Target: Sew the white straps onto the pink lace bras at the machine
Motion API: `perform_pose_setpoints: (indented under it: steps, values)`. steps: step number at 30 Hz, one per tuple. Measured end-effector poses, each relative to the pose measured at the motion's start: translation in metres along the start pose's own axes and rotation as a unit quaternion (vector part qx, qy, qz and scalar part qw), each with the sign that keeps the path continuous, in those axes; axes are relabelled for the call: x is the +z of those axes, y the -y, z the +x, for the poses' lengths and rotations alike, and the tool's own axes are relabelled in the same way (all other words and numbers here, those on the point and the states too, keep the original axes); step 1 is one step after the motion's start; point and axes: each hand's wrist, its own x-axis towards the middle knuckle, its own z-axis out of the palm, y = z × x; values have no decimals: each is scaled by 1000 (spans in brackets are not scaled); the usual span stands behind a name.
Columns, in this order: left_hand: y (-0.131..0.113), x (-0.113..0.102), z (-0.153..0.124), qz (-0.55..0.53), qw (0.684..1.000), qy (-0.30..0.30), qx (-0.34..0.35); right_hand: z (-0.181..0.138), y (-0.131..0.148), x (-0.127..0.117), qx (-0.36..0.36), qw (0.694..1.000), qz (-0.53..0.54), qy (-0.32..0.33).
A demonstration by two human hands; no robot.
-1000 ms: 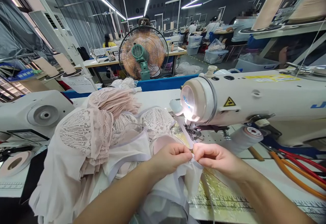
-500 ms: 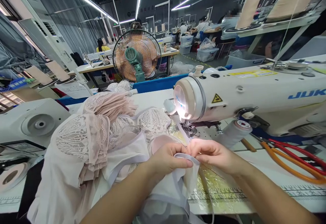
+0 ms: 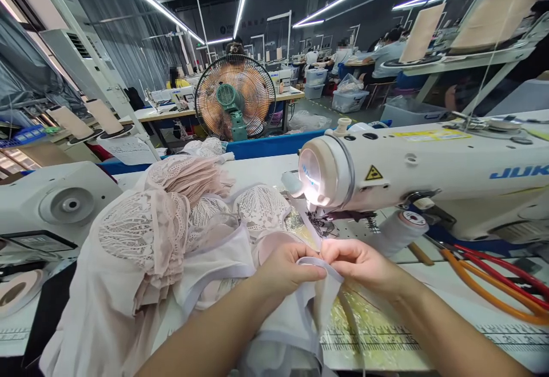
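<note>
Both hands pinch the edge of a pale bra (image 3: 291, 322) in front of the sewing machine (image 3: 364, 165). My left hand (image 3: 289, 268) is closed on its lilac edge band, thumb on top. Close beside it, my right hand (image 3: 360, 262) is closed with fingertips on the same band; their exact hold is partly hidden. A narrow strap (image 3: 354, 325) hangs below the right hand. Lace cups (image 3: 261, 205) of the garment lie on the table behind my left hand. The machine's lamp lights the needle area just beyond my fingers.
A pile of lace bra pieces (image 3: 128, 234) covers the left side. Orange-handled scissors (image 3: 484, 288) and red-handled ones (image 3: 510, 268) lie at right, near a thread cone (image 3: 403, 231). A fan (image 3: 235, 96) stands behind the table. People sit at machines farther back.
The view has shifted slightly, so the surroundings sit a little lower and farther right. Both hands keep their hold on the bra's edge with little visible movement.
</note>
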Motion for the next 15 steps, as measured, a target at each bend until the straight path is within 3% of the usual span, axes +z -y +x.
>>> perform_pose_setpoints:
  steps: [15]
  values:
    - [4,-3,3,36,999,17,9,-4,10,-6,2,995,-92,30]
